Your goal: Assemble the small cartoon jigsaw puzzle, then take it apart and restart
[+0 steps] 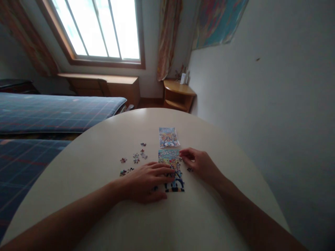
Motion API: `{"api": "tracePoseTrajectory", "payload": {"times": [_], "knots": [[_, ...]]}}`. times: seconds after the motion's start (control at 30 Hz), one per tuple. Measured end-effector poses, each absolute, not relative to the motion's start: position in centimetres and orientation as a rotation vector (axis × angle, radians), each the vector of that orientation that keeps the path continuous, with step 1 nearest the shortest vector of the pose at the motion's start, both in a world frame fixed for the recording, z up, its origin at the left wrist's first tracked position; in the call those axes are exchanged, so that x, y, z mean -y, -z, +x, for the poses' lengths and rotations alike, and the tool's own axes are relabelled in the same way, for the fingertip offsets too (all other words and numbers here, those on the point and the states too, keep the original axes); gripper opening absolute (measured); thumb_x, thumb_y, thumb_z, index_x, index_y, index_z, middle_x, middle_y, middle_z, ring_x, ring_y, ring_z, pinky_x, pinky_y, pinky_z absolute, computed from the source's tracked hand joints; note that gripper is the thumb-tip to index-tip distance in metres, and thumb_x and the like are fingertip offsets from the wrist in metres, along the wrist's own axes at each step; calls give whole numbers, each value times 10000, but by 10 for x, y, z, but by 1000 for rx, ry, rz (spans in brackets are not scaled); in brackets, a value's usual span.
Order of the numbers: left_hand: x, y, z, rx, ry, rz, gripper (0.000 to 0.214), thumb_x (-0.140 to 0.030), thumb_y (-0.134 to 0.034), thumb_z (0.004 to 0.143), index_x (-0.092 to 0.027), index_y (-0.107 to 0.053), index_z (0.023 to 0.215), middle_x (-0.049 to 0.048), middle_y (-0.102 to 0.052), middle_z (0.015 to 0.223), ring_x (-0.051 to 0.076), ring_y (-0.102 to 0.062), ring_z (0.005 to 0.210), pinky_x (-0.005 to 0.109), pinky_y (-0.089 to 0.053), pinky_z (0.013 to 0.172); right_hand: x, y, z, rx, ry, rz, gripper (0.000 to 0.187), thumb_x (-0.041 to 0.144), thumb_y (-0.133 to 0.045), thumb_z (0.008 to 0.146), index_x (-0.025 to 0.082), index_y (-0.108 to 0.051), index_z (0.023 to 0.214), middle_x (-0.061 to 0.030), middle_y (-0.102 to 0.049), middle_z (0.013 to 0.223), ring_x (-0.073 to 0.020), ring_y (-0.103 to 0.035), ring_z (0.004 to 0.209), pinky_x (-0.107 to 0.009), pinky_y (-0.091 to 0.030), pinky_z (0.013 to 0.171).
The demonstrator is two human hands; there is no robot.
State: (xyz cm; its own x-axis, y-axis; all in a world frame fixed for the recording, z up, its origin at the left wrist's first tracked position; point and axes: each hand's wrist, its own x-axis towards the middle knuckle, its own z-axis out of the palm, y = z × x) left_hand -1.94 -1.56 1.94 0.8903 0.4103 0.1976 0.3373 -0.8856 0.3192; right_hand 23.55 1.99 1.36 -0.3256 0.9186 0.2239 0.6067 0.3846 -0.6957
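A partly joined jigsaw puzzle (175, 186) lies on the round white table, a blue cartoon face at its near end. My left hand (149, 179) rests over its left side, fingers stretched out and lying flat, covering part of it. At the upper right edge of the puzzle is my right hand (197, 162), thumb and fingertips pinched together; whatever they hold is too small to make out. A loose puzzle piece (190, 169) sits just under the right hand. Beyond the puzzle lies a small reference picture (168, 137) with a matching design.
Several loose puzzle pieces (136, 158) are scattered left of the puzzle. The round table (125, 129) has a bed with a plaid cover (52, 113) at its left and a white wall (274, 122) at its right. A corner shelf (179, 89) stands behind.
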Motion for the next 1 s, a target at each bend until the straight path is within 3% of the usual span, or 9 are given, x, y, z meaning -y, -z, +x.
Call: {"api": "tracePoseTrajectory", "payload": {"times": [0.57, 0.77, 1.0], "knots": [[17, -21, -21, -593, -352, 2758, 588, -418, -614, 863, -288, -465, 1417, 60, -483, 1479, 293, -483, 1321, 493, -388, 1107, -17, -18, 232, 2084, -651, -1345, 181, 168, -598, 862, 192, -706, 1006, -39, -761, 931, -157, -697, 786, -291, -540, 759], [17, -21, -21, -606, -332, 2766, 604, -414, -617, 857, -285, -459, 1426, 57, -480, 1483, 300, -480, 1323, 493, -393, 1102, -16, -27, 239, 2274, -486, -1311, 156, 191, -680, 814, 194, -732, 961, -65, -724, 1012, -215, -634, 989, -374, -463, 933], [17, -21, -21, -618, -318, 2760, 595, -418, -617, 856, -298, -468, 1419, 53, -491, 1474, 300, -488, 1317, 499, -400, 1097, -18, -30, 243, 2339, -493, -1382, 81, 171, -691, 804, 194, -744, 860, -74, -697, 1003, -219, -605, 993, -381, -422, 961]]}}
